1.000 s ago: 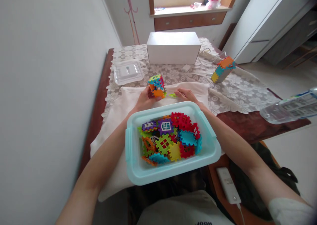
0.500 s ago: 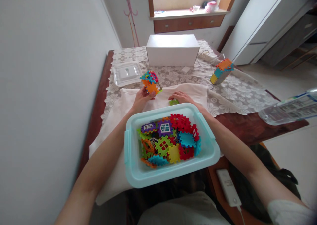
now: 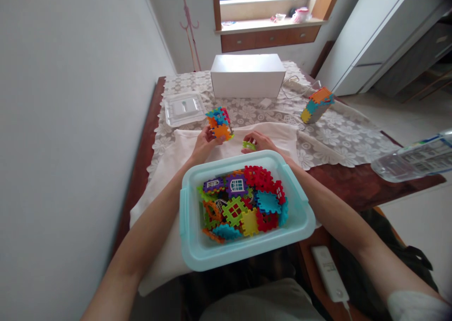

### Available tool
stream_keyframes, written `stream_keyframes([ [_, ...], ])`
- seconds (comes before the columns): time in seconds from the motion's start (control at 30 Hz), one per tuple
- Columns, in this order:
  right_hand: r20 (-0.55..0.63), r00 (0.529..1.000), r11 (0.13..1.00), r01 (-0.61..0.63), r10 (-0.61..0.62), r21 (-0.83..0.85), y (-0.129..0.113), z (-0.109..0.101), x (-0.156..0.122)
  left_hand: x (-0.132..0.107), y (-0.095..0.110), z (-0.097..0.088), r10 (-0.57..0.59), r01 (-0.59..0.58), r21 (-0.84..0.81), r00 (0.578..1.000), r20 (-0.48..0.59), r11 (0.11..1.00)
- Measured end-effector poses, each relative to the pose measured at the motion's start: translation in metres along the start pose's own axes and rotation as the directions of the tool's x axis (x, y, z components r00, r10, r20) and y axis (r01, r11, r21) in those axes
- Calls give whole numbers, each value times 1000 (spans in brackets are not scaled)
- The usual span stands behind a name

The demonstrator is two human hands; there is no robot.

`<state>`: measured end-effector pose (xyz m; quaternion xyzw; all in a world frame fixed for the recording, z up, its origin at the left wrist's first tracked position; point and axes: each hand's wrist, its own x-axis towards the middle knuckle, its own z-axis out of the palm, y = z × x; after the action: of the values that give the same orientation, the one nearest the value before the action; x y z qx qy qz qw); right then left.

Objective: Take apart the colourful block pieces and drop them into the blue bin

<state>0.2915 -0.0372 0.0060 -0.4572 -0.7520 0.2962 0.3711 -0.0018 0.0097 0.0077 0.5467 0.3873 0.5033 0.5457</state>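
two hands work beyond the pale blue plastic tub (image 3: 300, 227): left hand (image 3: 204, 144) still grips the multicoloured interlocking-tile cube (image 3: 219, 122), lifted at eleven o'clock; right hand (image 3: 259, 141) has now pinched the small green tile (image 3: 249, 145) off the cream cloth (image 3: 169, 161).

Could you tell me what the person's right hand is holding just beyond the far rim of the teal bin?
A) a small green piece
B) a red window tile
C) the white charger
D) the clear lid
A: the right hand pinches a small green piece over the white cloth, while the left hand holds the multicoloured block cube.
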Motion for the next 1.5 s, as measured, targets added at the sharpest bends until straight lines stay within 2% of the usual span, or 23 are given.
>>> stream_keyframes([
  [0.1,-76,993,976,-77,94,203,4,4,2,0,-6,-1,45,-45,20,999,9,999],
  [0.23,75,981,835,-192,179,515,9,7,7,-2,-15,-1,68,-73,89,996,58,993],
  [0.33,84,985,783,-172,153,598,12,10,9,-3,-18,0,71,-82,129,994,88,988],
  [0.5,59,993,788,-116,101,605,14,13,8,-3,-16,-1,76,-91,136,991,113,987],
  [0.7,112,987,798,-162,119,581,14,12,5,-2,-16,0,72,-84,89,989,129,992],
  [0.87,18,995,810,-90,98,580,22,21,6,-3,-14,1,57,-68,62,985,163,996],
  [1.0,2,994,811,-91,110,578,29,29,3,-2,-16,-2,49,-53,16,984,171,998],
  [1.23,13,999,862,-36,34,505,31,25,4,-2,-20,-3,104,-113,79,989,101,991],
  [1.37,25,1000,883,-1,-12,470,28,20,3,-3,-18,0,71,-74,61,996,56,995],
  [1.5,33,999,891,-31,19,452,20,16,1,-3,-11,2,26,-26,11,999,23,1000],
])
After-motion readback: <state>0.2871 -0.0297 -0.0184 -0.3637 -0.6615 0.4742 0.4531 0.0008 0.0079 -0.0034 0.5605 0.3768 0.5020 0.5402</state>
